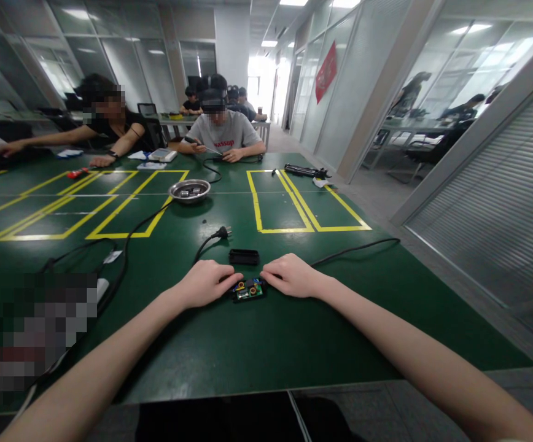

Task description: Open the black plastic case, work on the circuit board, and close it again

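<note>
A small power adapter (250, 292) lies open on the green table, its circuit board with copper-wound coils facing up in a black lower shell. My left hand (207, 282) pinches its left end, thumb reaching over the edge of the board. At the opposite end, the fingers of my right hand (289, 276) are closed on the right side. Just beyond the board sits the black adapter cover (244, 256), hollow side up. A black cord with a mains plug (223, 232) runs behind my left hand. Another black cable (356, 248) stretches away to the right from my right hand.
A metal bowl (190, 191) with small parts stands farther back. Yellow tape (287, 231) marks rectangles on the green table (340, 319). A folded black tripod-like object (307, 171) lies at the far right. Across the table, a person (224, 132) holds a tool; another reaches left.
</note>
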Demonstrator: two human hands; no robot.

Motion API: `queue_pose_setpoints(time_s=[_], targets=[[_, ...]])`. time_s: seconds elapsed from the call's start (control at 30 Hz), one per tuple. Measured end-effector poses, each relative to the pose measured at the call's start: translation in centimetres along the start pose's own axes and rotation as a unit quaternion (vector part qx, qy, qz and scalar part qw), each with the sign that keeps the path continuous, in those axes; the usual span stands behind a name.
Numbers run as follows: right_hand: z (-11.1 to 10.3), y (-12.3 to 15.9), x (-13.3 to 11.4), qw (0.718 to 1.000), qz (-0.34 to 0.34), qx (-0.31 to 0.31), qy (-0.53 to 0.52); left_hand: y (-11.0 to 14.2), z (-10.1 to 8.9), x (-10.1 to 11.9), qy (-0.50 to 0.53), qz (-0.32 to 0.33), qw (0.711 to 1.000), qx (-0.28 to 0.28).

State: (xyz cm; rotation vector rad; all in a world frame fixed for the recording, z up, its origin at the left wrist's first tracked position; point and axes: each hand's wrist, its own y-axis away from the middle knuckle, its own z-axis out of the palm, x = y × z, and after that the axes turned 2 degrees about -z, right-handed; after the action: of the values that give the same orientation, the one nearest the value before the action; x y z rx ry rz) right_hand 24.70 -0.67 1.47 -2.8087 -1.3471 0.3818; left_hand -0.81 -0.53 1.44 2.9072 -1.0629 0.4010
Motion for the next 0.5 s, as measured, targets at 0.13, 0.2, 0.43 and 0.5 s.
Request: queue_pose_setpoints(time_s=[0.13,0.2,0.43,0.5], targets=[[0.04,0.12,-0.05,1.000,-0.020,0.000,-0.018,0.00,0.02,0.11,0.017,0.013,1.000,0.006],[0.05,0.20,-0.16,1.000,-0.024,0.007,-0.018,-0.01,0.07,0.15,0.007,0.019,1.000,0.012],[-0.24,0.29,-0.04,0.998,-0.043,0.018,0.028,-0.02,0.26,0.12,-0.023,0.025,0.999,0.020],[-0.32,0.20,0.01,0.997,-0.044,0.018,0.057,-0.05,0.26,0.15,-0.021,0.018,0.999,0.021]])
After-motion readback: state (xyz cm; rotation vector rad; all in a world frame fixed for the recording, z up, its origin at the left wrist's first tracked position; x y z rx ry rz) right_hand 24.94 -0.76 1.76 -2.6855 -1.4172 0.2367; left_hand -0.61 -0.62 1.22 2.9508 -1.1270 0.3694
